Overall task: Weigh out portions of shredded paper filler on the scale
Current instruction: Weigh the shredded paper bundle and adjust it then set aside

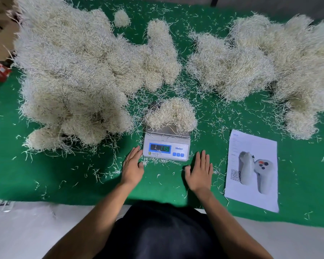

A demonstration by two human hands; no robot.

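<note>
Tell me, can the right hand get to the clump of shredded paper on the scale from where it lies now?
Probably yes. The right hand lies flat and empty on the green cloth, just right of the scale. Nothing stands between it and the clump on top.

Work surface: a table covered in green felt-like cloth (45, 176). A white digital scale (166, 146) is set near the middle. A large heap of shredded paper filler (73, 71) is spread over the left side, a second heap (260, 62) over the right, with one small separate clump (122, 18) at the far edge. Loose strands (213, 116) are scattered across the cloth. A printed sheet (252, 171) is laid flat to the right of the scale. Both hands, the left (132, 167) and the right (199, 171), are rested flat on the cloth.
</note>
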